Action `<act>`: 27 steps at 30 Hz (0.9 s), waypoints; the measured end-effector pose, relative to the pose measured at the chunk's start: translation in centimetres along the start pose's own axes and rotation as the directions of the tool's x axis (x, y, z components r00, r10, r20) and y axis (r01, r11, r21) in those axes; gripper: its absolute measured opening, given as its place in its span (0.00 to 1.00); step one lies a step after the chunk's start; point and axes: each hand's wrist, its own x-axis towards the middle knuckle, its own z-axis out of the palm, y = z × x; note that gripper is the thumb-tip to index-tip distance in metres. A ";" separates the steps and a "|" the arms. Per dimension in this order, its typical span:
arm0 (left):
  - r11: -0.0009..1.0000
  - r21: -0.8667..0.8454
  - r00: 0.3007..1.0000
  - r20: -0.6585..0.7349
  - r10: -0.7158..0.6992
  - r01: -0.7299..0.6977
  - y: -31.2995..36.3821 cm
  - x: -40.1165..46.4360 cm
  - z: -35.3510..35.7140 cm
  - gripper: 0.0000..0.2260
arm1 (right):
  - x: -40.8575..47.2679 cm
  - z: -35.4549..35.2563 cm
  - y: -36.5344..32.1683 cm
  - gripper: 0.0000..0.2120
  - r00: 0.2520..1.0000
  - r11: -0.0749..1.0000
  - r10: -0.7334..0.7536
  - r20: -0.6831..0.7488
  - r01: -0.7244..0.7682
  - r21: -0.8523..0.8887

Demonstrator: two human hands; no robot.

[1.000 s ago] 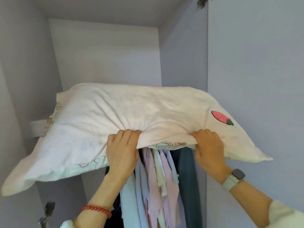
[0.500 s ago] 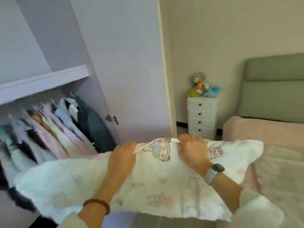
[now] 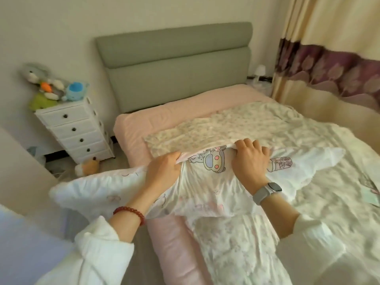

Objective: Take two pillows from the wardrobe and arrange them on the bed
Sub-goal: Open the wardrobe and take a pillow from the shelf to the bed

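**Pillow in both hands, over the near edge of the bed**

I see one pillow (image 3: 197, 186), white cover with pastel cartoon prints, held out flat in front of me. It hangs over the left side of the bed (image 3: 144, 128), left end out past the mattress above the floor, right end over the quilt (image 3: 267, 128).

Left hand (image 3: 164, 171): fingers curled closed, bunching the pillow's far edge; fabric puckers under the grip. Red bead bracelet (image 3: 131, 212) on that wrist, white sleeve pushed back.

Right hand (image 3: 250, 161): also clenched on the far edge, knuckles up, just right of the round-headed cartoon figure print. Grey smartwatch (image 3: 267, 191) on that wrist.

Hands are apart, print between them. Can't tell whether the pillow's underside touches the quilt or hangs just above it.

Bed: pink sheet, floral quilt spread over most of it, bare pink strip at the head end. Grey-green padded headboard (image 3: 176, 64) against the wall.

Left of the bed: white chest of drawers (image 3: 76, 130), plush toys (image 3: 51, 87) piled on top, another plush toy (image 3: 87, 166) on the floor at its foot. Curtain (image 3: 329, 48) with a purple leaf band on the right. Frame is motion-blurred at the edges.
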 end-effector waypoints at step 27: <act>0.548 0.584 0.762 -0.626 -0.166 0.599 -24.0 -24.2 -30.6 0.17 | -12.0 2.8 -51.1 0.29 0.699 0.211 -0.675 0.234 -0.120 0.970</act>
